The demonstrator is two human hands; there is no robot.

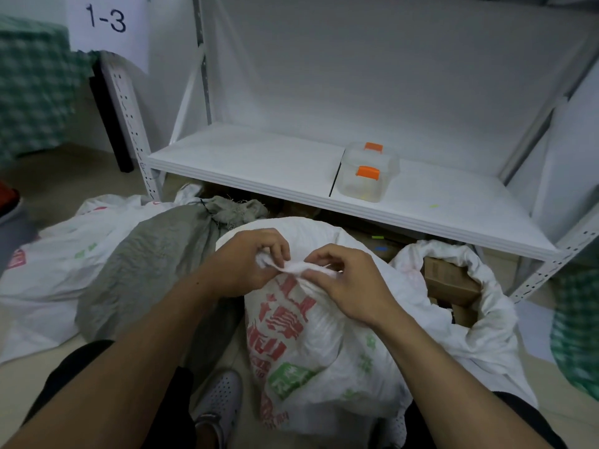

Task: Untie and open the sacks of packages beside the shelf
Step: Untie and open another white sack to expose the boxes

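Left grip: the left grip (249, 264) is at centre frame, fingers curled in and pinching a white wad of the sack's bunched neck (299, 268) between thumb and fingertips.
Right grip: the right grip (353, 283) sits just right of it, fingers bent and closed on the same twisted neck, the heel of the hand resting on the sack top.
Printed sack: here's the one being worked on, a white woven sack with red and green print (308, 338), standing at lower centre between the person's knees, its mouth tied shut.
Grey sack: a grey sack (155, 254) lies just left of it, touching, its neck cinched up near the shelf edge.
Far-left sack: another white sack (64, 254) with red and green marks sprawls on the floor at the left edge.
Open sack: at the right, a white sack (486, 319) gapes with its rim rolled down, and brown cardboard boxes (450, 280) show inside.
Shelf: the white metal shelf (259, 157) fills the upper half, its lowest board just behind the sacks.
On the shelf: one clear plastic box with orange latches (368, 171), mid-board.
Sign: a white sheet reading "1-3" (107, 19), upper left.
Cloth: green checked fabric (32, 92) at the upper left.
Foot: a white perforated shoe (220, 400) at bottom centre.
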